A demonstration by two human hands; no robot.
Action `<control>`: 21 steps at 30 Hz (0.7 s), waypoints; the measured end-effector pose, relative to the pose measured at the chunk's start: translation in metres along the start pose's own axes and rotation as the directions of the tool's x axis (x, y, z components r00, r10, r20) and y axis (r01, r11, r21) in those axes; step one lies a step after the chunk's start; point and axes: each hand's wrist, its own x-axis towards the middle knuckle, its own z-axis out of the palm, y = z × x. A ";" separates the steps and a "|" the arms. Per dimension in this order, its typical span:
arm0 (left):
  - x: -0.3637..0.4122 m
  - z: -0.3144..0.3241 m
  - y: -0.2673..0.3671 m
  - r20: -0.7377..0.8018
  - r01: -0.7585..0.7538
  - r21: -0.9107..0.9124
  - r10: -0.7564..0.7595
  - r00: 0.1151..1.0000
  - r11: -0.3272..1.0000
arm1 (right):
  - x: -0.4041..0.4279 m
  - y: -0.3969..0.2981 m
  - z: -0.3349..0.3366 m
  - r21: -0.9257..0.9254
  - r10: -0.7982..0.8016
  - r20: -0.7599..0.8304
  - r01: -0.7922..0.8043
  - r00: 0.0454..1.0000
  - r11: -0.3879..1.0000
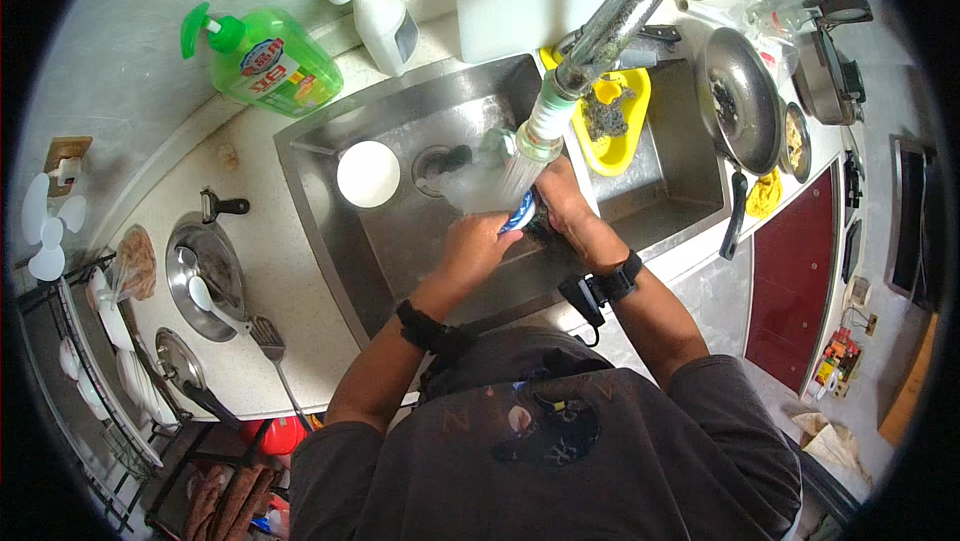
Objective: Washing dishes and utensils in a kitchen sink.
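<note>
Over the left basin of a stainless steel sink [390, 271], water runs from the hose-like end of a metal faucet [544, 117]. My left hand [472, 241] grips the rim of a blue-and-white dish [519, 212], seen nearly edge-on under the stream. My right hand [564, 192] is close against the dish's other side. Its fingers are partly hidden by the faucet and spray, so what they hold is unclear. Something dark shows below the dish between the hands. A white round bowl [368, 174] rests in the basin, left of the drain [435, 168].
A yellow basket [637, 102] with a steel scourer [606, 117] sits over the right basin. A frying pan [739, 102] stands to the right, its handle jutting forward. Green soap [281, 65] and a spray bottle [382, 27] line the back; a metal plate [217, 316] lies left.
</note>
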 end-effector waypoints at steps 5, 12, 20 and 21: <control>-0.002 0.009 -0.024 0.200 0.248 -0.325 -0.190 0.961 0.913 | -0.015 -0.018 0.006 -0.287 -0.372 -0.093 0.333 0.923 0.898; 0.011 0.011 -0.024 0.001 0.142 -0.833 -0.255 0.967 0.535 | -0.063 -0.028 0.032 -0.863 -0.392 0.398 0.484 0.830 0.147; -0.002 -0.014 0.021 -0.072 -0.083 -0.334 0.062 0.995 0.939 | 0.034 0.004 -0.021 -0.492 -0.509 0.136 0.504 0.850 0.710; -0.001 -0.014 0.018 -0.073 -0.081 -0.335 0.060 0.996 0.939 | 0.032 -0.010 -0.017 -0.075 -0.210 0.179 0.226 0.961 0.971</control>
